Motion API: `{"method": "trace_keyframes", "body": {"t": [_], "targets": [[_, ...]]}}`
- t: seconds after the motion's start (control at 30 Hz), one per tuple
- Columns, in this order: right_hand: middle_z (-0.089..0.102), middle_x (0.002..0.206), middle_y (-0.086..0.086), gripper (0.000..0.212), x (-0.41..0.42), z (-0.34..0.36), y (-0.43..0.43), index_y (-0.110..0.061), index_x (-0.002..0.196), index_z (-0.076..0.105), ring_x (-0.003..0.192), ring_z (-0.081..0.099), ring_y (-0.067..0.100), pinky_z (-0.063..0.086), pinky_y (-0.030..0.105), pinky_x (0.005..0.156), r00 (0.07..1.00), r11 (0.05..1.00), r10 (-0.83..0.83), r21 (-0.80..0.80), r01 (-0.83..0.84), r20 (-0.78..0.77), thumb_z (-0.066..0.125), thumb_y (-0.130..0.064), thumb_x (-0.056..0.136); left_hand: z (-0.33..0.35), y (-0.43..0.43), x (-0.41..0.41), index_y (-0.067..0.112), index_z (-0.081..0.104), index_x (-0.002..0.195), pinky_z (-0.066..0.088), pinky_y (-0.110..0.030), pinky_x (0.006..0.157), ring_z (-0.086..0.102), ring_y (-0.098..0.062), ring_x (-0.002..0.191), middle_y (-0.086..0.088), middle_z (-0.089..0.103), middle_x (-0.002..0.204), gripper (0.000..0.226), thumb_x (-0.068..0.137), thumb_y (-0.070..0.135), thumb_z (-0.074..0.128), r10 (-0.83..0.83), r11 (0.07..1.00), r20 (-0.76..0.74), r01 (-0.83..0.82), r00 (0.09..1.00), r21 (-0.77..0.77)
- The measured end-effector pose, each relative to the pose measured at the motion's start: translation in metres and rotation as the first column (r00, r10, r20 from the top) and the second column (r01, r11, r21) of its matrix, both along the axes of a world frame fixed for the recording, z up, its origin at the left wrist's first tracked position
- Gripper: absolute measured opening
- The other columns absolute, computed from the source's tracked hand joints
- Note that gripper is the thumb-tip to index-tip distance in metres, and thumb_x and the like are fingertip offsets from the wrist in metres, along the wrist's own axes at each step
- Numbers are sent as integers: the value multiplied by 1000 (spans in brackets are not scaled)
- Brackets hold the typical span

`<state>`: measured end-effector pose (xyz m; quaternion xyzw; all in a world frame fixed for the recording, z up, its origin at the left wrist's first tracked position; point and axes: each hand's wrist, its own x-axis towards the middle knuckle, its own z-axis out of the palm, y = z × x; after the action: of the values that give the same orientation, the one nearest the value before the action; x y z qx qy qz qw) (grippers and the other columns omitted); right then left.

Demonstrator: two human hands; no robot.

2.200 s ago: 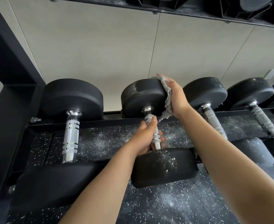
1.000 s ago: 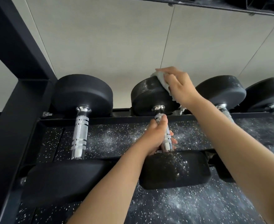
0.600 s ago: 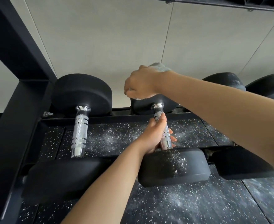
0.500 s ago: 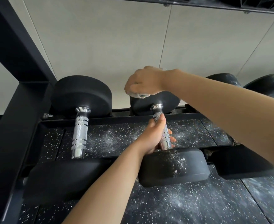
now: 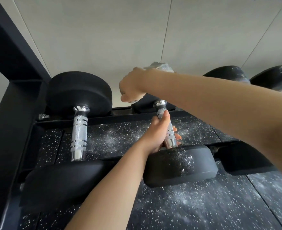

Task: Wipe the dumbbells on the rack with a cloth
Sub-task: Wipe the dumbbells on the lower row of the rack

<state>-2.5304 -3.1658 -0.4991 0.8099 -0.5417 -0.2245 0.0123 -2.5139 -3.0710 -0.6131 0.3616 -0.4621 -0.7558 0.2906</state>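
Observation:
The second dumbbell from the left lies on the black rack (image 5: 15, 103). My left hand (image 5: 158, 133) grips its knurled chrome handle (image 5: 170, 135). Its near head (image 5: 180, 165) is black and dusted with white specks. My right hand (image 5: 133, 87) holds a pale cloth (image 5: 160, 66) against the left side of the far head (image 5: 147, 103). That hand and forearm hide most of the far head. Only the cloth's top edge and a scrap under the fingers show.
A clean black dumbbell (image 5: 79, 92) with a chrome handle lies to the left. Two more dumbbell heads (image 5: 226, 73) show at the right behind my forearm. The speckled black floor (image 5: 203, 205) lies below, a pale wall behind, and the rack's thick upright at far left.
My right hand has carried the cloth from the right side of the far head over its top to the left side. My left hand has kept its grip on the handle.

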Motion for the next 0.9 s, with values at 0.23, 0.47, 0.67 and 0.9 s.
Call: {"method": "trace_keyframes", "body": {"t": [0.23, 0.47, 0.67, 0.9], "targets": [[73, 104, 0, 53, -52, 13, 11, -23, 100, 71, 98, 66, 24, 49, 42, 94, 932, 997, 26, -72, 1, 363, 34, -56, 82, -1, 0, 1, 13, 32, 115, 57, -34, 54, 63, -11, 48, -8, 48, 85, 33, 101, 43, 33, 4, 1000, -3, -4, 1000, 5], [71, 85, -6, 39, -58, 17, 16, -24, 85, 71, 86, 65, 19, 52, 40, 85, 881, 998, -27, -41, 53, 472, 39, -46, 86, -4, -2, 0, 15, 32, 112, 57, -35, 54, 62, -11, 49, -8, 49, 83, 30, 101, 43, 34, 4, 1000, 1, -4, 1000, -1], [52, 83, 0, 27, 14, -20, 10, -18, 75, 52, 96, 56, 28, 36, 42, 85, 970, 982, 6, -182, -51, -241, 45, -34, 95, -2, 2, -1, 17, 34, 88, 54, -37, 56, 59, -11, 44, -8, 49, 80, 20, 105, 29, 32, 42, 999, 34, -42, 999, 5], [64, 80, -10, 38, -30, 1, 15, -28, 78, 67, 89, 60, 20, 37, 38, 90, 984, 972, 75, -232, -36, 163, 38, -44, 95, -1, 1, 0, 20, 37, 92, 55, -38, 59, 60, -11, 45, -7, 50, 77, 23, 101, 41, 33, 31, 1000, 3, -31, 1000, 4]]}}
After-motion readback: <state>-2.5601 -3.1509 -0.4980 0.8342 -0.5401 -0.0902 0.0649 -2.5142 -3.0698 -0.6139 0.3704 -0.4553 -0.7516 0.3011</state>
